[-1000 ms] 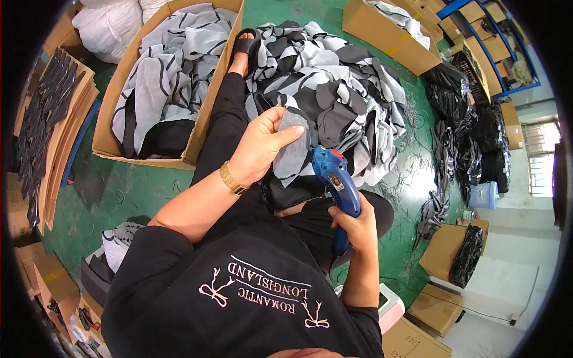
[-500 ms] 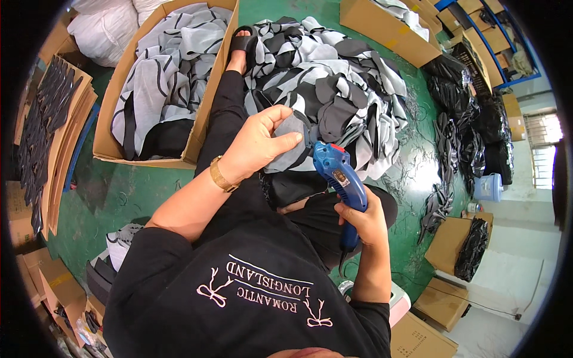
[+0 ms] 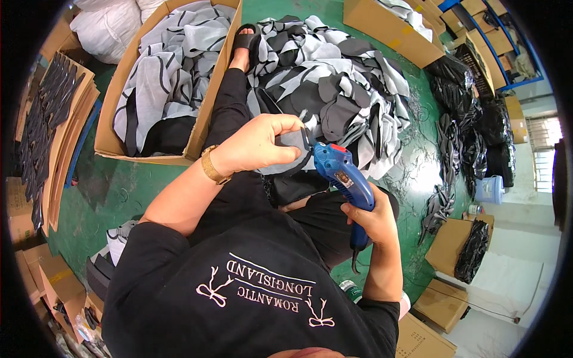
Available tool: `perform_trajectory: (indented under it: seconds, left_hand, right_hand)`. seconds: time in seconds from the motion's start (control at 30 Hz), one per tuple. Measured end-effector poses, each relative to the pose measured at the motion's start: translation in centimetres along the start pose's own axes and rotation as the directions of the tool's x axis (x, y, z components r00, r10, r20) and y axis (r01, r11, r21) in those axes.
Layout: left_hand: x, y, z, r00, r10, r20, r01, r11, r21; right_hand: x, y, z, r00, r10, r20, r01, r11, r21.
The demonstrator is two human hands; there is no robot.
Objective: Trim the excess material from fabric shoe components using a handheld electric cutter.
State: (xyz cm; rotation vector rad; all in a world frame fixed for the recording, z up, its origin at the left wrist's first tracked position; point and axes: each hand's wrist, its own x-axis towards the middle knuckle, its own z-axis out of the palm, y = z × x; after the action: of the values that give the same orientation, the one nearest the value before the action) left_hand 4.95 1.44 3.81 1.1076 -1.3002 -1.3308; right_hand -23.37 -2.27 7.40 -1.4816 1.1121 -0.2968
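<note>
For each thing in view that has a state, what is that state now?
left hand: gripping a grey fabric piece
right hand: holding a blue handheld tool, tip at the fabric
cardboard box: open, filled with fabric
fabric pile: loose on floor

We see a grey fabric piece (image 3: pixel 292 149), flat and soft, pinched at its upper edge above the lap. A blue handheld cutting tool (image 3: pixel 345 182) slants up from lower right, its tip touching the piece's right edge.
</note>
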Motion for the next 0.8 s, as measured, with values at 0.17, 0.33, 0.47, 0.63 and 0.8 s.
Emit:
perform_trajectory:
  seconds: [0.17, 0.33, 0.47, 0.63, 0.8]
  left_hand:
    - [0.1, -0.1, 0.6, 0.999, 0.034, 0.036, -0.037, 0.996, 0.083]
    - [0.1, -1.0, 2.5, 0.999, -0.013, -0.035, 0.006, 0.98, -0.199]
    - [-0.4, -2.4, 4.6, 0.994, 0.018, -0.11, -0.063, 0.904, -0.423]
    - [0.2, -3.8, 5.5, 0.951, -0.279, 0.135, 0.23, 0.341, -0.912]
    - [2.2, -5.2, 4.0, 0.936, -0.349, 0.053, 0.124, 0.183, -0.975]
  right_hand:
    - [0.9, -0.3, 0.7, 0.997, -0.065, -0.036, 0.07, 0.985, 0.155]
    - [3.3, -0.8, 2.5, 0.961, -0.155, -0.228, 0.223, 0.923, 0.312]
    - [4.8, -1.6, 4.5, 0.926, -0.212, -0.313, 0.227, 0.974, 0.011]
    - [5.3, -0.5, 4.8, 0.922, -0.203, -0.329, 0.233, 0.971, 0.053]
    - [4.6, -0.4, 5.0, 0.95, -0.195, -0.245, 0.244, 0.952, 0.186]
